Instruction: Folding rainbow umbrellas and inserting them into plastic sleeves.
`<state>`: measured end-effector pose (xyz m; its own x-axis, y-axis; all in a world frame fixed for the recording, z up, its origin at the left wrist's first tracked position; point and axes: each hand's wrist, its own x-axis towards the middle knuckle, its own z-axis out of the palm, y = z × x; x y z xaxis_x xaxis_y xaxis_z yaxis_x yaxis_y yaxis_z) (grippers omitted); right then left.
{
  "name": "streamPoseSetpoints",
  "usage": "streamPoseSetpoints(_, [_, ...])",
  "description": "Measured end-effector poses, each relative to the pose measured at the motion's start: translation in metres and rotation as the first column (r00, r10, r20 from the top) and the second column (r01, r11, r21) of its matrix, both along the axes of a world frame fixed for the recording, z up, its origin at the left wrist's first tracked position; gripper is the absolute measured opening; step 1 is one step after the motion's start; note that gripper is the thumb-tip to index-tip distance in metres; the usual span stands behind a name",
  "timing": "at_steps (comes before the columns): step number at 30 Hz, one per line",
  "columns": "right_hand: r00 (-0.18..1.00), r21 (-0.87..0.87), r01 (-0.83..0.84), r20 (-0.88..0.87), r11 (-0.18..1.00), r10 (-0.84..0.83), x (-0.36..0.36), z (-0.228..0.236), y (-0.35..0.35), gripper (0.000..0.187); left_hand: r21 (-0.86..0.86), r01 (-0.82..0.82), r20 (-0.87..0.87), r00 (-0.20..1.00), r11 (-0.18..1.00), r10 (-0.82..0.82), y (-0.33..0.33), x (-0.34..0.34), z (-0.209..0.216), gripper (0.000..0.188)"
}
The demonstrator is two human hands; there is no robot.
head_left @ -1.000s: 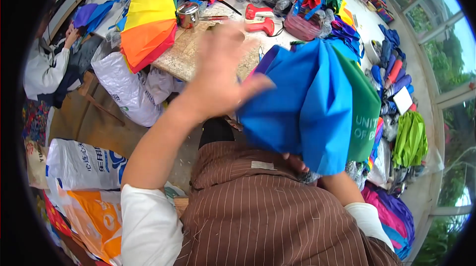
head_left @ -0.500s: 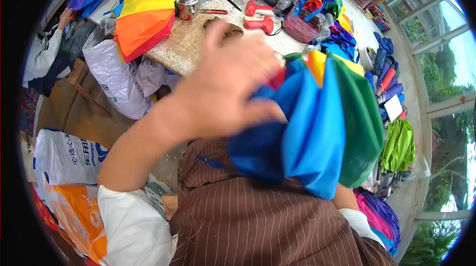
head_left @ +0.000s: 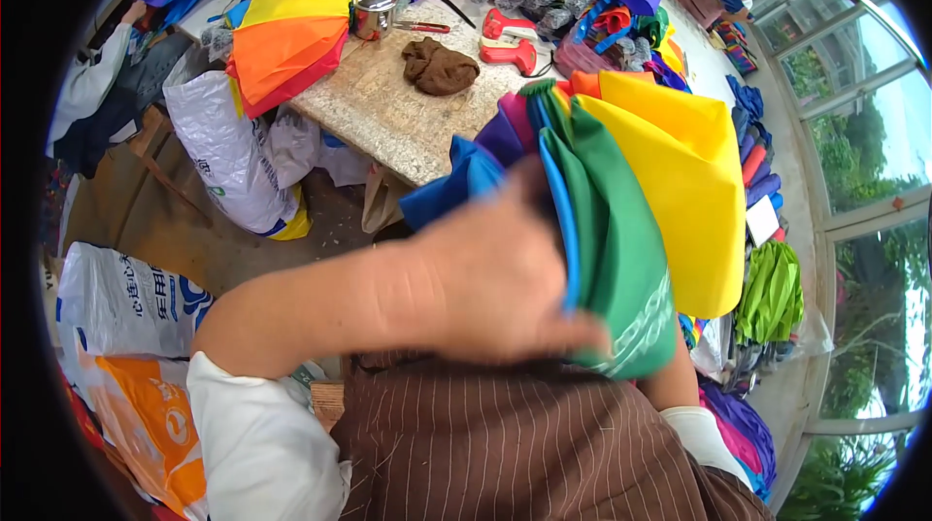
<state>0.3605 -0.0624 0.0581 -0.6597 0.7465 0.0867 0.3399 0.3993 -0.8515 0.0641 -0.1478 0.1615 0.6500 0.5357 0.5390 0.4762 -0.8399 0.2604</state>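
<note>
Note half-gathered, multicolour fabric umbrella canopy point(head_left: 621, 220) immed. R of L grip point(head_left: 493, 278), with pleats approx. fore-aft. Cannot tell closure of L grip (blurred) or R grip (hidden).

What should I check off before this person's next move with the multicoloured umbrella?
1. Left hand at the multicoloured umbrella: ok, it is in front of the panels.
2. Left hand's grip: cannot tell, blurred.
3. Right hand's hold: cannot tell, hidden behind the fabric.
4. Panels wrapped tight: not ok, the yellow panel bulges out.
5. Brown cloth clear of the umbrella: ok, it lies apart on the table.
</note>
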Motion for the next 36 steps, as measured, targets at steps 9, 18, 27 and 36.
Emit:
streamPoseSetpoints(9, [0.986, 0.303, 0.108, 0.086, 0.947, -0.14, -0.02, 0.012, 0.024, 0.051, -0.028, -0.315, 0.105, 0.943, 0.949, 0.316, 0.02, -0.032, 0.008, 0.06])
streamPoseSetpoints(18, [0.952, 0.572, 0.182, 0.101, 0.8, -0.288, -0.01, 0.018, 0.026, 0.051, -0.569, 0.244, 0.587, 0.789, 0.786, 0.18, -0.01, -0.049, 0.028, 0.063])
streamPoseSetpoints(27, [0.893, 0.629, 0.01, 0.344, 0.777, -0.291, -0.014, 0.027, 0.033, 0.059, -0.614, 0.641, 0.59, 0.76, 0.46, -0.271, -0.022, -0.038, 0.039, 0.07])
streamPoseSetpoints(36, [0.944, -0.498, -0.162, -0.331, 0.852, -0.014, -0.003, -0.039, 0.046, 0.046, -0.55, 0.134, 0.117, 0.99, 0.824, -0.083, 0.025, -0.024, 0.018, 0.042])
